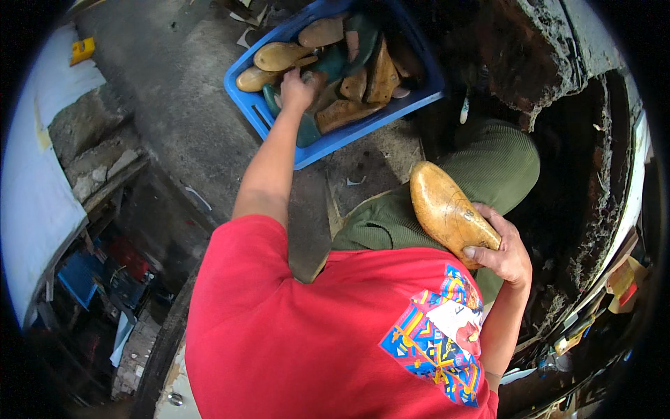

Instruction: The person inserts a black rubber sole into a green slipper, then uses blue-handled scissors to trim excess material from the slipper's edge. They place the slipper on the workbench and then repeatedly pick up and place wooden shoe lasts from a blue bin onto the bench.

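In my right hand (508, 250) is a worn yellow-brown wooden shoe last (447, 208), gripped at its narrower end and resting over my thigh. My left hand (299, 92) reaches into a blue plastic crate (246, 105) at the top of the view. Its fingers curl down among several shoe lasts; whatever they close on is hidden. Close to those fingers lie a tan wooden last (279, 56) and a dark green last (331, 64). Farther right in the crate stands a brown wooden last (382, 75).
The crate sits on a grey concrete floor (185, 91) with scraps about it. A dark flat board (307, 223) lies beside my left arm. At far left, a white-covered surface (42, 188) bears a yellow object (82, 50). A rough, broken edge (537, 84) juts in at upper right.
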Demonstrator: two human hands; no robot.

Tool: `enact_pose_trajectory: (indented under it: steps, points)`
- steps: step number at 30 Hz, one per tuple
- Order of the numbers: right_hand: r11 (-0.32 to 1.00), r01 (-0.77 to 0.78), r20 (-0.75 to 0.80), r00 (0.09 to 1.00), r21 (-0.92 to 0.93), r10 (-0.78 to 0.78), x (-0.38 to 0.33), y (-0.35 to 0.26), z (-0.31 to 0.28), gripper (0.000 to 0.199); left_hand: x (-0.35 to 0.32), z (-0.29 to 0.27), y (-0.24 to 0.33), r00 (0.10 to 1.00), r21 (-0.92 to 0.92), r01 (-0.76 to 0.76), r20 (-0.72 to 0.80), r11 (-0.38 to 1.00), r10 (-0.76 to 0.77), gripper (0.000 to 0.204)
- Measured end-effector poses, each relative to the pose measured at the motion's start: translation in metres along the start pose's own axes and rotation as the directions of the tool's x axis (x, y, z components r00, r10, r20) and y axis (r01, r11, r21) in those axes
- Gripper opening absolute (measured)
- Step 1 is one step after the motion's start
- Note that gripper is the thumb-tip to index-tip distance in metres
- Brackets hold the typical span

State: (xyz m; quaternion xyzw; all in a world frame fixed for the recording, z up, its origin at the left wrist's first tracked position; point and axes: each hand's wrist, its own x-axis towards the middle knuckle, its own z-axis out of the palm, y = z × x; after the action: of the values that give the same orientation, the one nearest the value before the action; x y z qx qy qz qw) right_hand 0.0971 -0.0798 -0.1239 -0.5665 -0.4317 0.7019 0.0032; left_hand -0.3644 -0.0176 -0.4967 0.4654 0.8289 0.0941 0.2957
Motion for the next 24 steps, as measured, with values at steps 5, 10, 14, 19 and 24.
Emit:
enact_pose_trajectory:
  steps: [5, 10, 14, 19, 24]
  points:
    - [0.998, 0.0, -0.025, 1.0, -0.062, -0.002, 0.002, -0.003, 0.001, 0.074, 0.008, 0.019, 0.01, 0.972, 0.216, -0.082, 0.234, 0.973, 0.03, 0.091]
    - [0.999, -0.044, -0.016, 0.999, -0.008, 0.043, 0.0, -0.003, -0.001, 0.075, -0.015, -0.002, 0.035, 0.956, 0.334, -0.207, 0.27, 0.919, 0.117, 0.076]
    - [0.999, -0.034, -0.015, 0.999, 0.03, 0.035, -0.001, -0.001, -0.002, 0.074, -0.045, -0.059, 0.033, 0.955, 0.006, -0.289, 0.069, 0.957, 0.287, 0.065]
    - [0.989, -0.047, 0.028, 0.999, 0.138, 0.043, 0.002, -0.002, -0.003, 0.074, -0.107, -0.079, 0.008, 0.946, -0.292, -0.322, -0.06, 0.9, 0.319, 0.065]
    - [0.995, -0.026, 0.037, 0.999, 0.1, 0.022, 0.002, -0.003, -0.006, 0.075, -0.153, -0.016, -0.008, 0.961, -0.144, -0.274, -0.005, 0.951, 0.276, 0.064]
